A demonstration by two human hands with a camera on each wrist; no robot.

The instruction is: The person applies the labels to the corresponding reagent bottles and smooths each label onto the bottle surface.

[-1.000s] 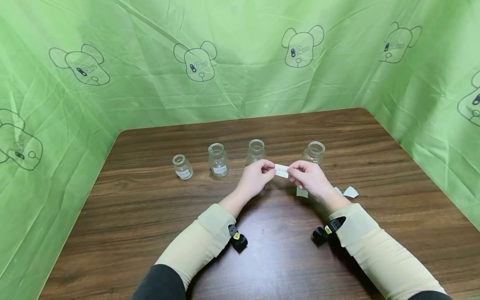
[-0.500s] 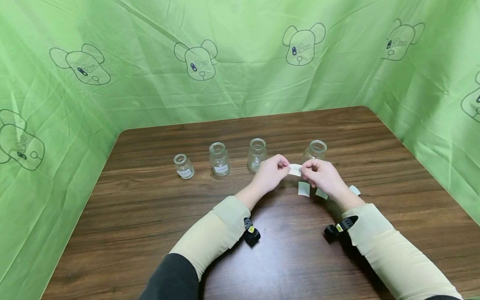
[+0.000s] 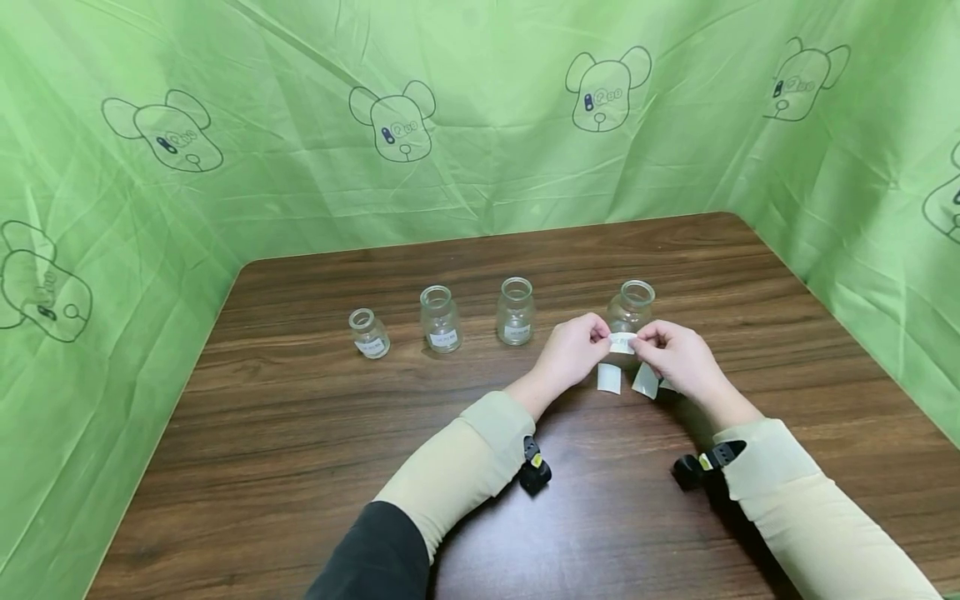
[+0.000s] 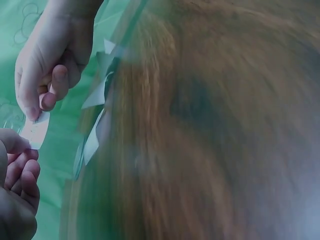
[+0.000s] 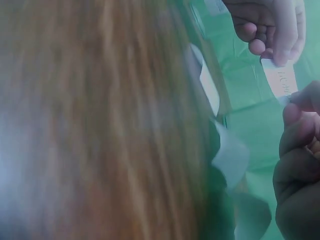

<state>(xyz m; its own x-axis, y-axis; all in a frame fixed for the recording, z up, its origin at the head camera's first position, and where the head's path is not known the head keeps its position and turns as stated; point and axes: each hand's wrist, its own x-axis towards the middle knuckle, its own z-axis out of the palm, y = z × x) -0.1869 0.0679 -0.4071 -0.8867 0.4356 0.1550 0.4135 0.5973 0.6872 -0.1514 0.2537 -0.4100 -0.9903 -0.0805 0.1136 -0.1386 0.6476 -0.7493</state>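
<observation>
Stretched between both hands is a small white printed label (image 3: 622,342). My left hand (image 3: 567,353) pinches its left end between thumb and finger, and my right hand (image 3: 684,365) pinches the other end. Directly behind the label, in the head view, stands a glass jar (image 3: 631,305); whether the label touches the glass I cannot tell. Both wrist views show the label (image 4: 36,131) slightly curved, its printed side partly covered by the fingertips. Below the hands lie curled pale paper pieces (image 3: 609,378), one partly hidden by the right hand.
Left of the hands stand three glass jars in a row: a small labelled jar (image 3: 370,335), a taller labelled jar (image 3: 441,320) and another labelled jar (image 3: 516,312). They rest on a brown wooden table (image 3: 300,467). A green printed cloth (image 3: 480,192) hangs around the table.
Both hands have moved to the right with the label stretched between them, and it is now in front of the rightmost jar. The third jar's label has come into full view.
</observation>
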